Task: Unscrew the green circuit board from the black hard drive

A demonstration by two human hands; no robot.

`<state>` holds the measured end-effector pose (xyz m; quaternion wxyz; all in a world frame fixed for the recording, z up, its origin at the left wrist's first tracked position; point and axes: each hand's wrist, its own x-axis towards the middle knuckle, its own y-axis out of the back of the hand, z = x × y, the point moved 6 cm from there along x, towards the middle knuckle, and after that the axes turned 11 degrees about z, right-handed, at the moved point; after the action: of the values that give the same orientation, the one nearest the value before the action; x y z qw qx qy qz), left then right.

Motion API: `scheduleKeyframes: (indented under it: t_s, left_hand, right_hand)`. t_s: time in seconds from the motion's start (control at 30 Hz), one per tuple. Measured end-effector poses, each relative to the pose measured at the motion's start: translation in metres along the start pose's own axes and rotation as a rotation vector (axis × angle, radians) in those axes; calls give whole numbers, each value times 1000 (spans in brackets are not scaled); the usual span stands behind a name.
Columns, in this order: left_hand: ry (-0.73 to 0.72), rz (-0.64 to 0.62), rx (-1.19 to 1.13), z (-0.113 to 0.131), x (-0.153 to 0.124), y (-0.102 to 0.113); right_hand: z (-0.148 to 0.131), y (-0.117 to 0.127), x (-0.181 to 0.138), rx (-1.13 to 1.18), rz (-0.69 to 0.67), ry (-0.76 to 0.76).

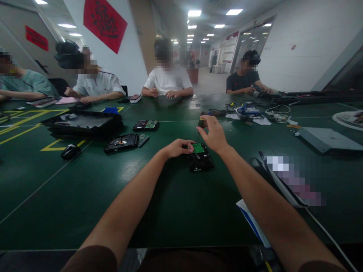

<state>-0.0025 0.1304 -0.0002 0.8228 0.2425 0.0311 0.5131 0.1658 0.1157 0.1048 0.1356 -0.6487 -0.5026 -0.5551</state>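
the hard drive [200, 163] lay beneath a screwdriver [201, 122] pinched in the right hand [214, 134]. the left hand [178, 148], grip unclear, touched the green circuit board [199, 148]. the red poster [116, 24] bore unreadable writing.

Desk [167, 215]: dark green top, yellow tape [21, 134]
Middle: hard drive [200, 164]
Left: black tray [92, 130], computer mouse [70, 151], second drive [121, 143], loose circuit board [143, 140] just beside it, third drive [146, 125]
Right: tangled cables [249, 109], flat grey case [330, 139], round white grille [349, 120]
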Motion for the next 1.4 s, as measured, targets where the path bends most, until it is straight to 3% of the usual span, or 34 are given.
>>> scheduleKeyframes:
  t_s: [1.07,1.4]
  left_hand:
    - [34,1,11,-3,0,0]
    - [-12,2,17,-3,1,0]
  right_hand:
    - [0,0,-1,16,13,-19]
    - [5,0,0,20,43,-32]
